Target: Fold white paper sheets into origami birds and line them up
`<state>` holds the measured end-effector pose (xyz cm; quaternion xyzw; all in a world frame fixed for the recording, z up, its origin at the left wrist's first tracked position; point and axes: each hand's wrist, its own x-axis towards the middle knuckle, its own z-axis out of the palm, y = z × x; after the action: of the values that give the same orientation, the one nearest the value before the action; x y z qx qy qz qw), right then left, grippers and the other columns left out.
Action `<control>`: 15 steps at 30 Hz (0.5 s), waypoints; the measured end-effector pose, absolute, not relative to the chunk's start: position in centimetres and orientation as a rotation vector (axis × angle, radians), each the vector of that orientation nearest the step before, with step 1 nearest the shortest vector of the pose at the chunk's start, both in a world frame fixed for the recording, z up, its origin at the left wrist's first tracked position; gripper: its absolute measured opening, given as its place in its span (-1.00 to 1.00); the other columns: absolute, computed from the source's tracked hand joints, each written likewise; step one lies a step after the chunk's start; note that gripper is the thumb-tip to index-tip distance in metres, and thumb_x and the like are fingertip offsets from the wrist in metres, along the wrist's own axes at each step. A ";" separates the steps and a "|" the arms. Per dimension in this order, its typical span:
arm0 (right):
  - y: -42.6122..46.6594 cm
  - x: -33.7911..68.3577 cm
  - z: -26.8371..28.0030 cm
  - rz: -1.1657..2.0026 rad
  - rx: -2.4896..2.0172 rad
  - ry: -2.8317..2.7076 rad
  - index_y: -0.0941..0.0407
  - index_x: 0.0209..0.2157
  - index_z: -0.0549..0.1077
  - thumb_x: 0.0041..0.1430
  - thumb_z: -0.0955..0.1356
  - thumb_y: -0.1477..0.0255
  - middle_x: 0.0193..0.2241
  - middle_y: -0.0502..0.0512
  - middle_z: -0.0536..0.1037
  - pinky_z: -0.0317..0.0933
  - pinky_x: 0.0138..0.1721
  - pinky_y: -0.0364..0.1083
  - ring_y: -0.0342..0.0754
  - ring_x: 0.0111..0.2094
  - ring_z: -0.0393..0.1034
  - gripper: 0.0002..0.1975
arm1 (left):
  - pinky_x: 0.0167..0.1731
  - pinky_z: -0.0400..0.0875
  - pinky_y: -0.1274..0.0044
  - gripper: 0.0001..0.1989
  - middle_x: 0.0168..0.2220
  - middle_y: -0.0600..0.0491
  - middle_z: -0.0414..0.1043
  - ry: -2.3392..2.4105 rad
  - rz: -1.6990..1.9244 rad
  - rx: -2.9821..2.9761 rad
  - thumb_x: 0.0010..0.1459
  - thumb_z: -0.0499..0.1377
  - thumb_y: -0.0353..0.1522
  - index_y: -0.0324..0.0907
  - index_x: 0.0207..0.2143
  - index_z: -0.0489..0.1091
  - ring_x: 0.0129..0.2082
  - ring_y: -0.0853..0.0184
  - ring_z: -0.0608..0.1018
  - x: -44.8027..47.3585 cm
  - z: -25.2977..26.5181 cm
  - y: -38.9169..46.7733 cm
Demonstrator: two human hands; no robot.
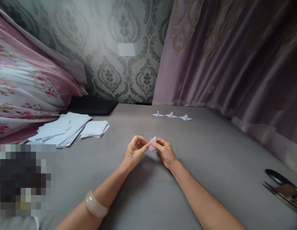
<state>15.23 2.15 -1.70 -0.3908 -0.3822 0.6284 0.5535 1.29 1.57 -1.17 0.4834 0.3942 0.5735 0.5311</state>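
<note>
Sm. paper pc (152, 148), white w/ a faint pinkish cast, folded; exact no. of layers too sm. to tell. Outline narrow, angular, approx. kite-like as far as visible, w/ a sharp pt. at top. Stands upright-ish, tilted a bit, top pt. leaning R, lower end slightly L. Held up off the grey tabletop (139, 198), btwn the two hands, abt. mid-view. R hand (166, 152) has it: thumb lies across near face, covering part of the middle & R side. L hand (134, 150) thumb tip meets its L edge; can't tell if L fingers pinch it. Far side hidden.
</note>
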 end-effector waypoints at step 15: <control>2.5 15.4 -1.4 1.552 -0.953 -0.705 0.15 -0.51 0.55 -0.33 0.56 0.36 -0.53 0.00 0.53 0.19 -0.36 -0.14 -0.14 -0.48 0.35 -0.73 | -0.40 0.31 0.60 -0.74 -0.42 0.04 0.46 0.928 1.112 0.950 -0.14 0.27 -0.40 -0.27 -0.32 0.40 -0.41 0.42 0.47 0.9 -0.4 1.4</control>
<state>15.41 2.52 -1.38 -0.4043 -0.2991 0.6584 0.5600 0.93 1.39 -0.42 0.4178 0.4083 0.4891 0.6477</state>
